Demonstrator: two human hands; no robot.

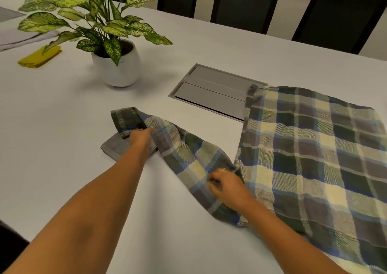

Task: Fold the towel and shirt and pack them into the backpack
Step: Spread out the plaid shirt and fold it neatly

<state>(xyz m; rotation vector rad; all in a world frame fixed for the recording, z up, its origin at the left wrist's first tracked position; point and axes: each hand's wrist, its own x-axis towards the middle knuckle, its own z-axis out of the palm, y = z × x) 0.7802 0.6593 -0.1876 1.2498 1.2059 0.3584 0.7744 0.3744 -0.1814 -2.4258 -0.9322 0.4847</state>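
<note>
Head view: plaid shirt (pixel 310 148) lies spread flat on the right of the white table (pixel 62 116), one sleeve (pixel 178 148) stretched out to the left. Left hand (pixel 140 137) grips the sleeve near the cuff, fingers curled into the cloth, right above a folded grey towel (pixel 115 147) lying on the table. Right hand (pixel 226 185) pinches the sleeve near the shoulder seam, fingers bunched on the fabric. Potted plant (pixel 117 68), folded yellow cloth (pixel 39 57) and grey table hatch (pixel 213 93) sit further back.
</note>
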